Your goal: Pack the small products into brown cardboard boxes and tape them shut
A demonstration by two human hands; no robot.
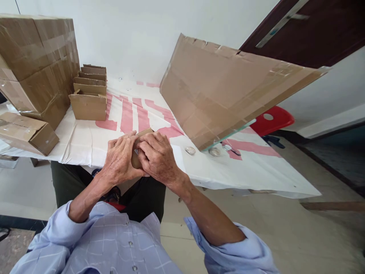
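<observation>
A small brown cardboard box is at the table's front edge, mostly covered by my hands. My left hand wraps round its left side, with the thumb along the near edge and the fingers over the top. Against the right side presses my right hand, its fingers curled onto the box's top. What the right fingertips touch there is partly hidden. Just right of that hand lies a white sheet, with a small clear-wrapped item beyond it.
Open cardboard boxes stand in a row at the back left, beside large taped cartons. A closed carton sits at far left. A big cardboard sheet leans at right. A red stool is behind the table.
</observation>
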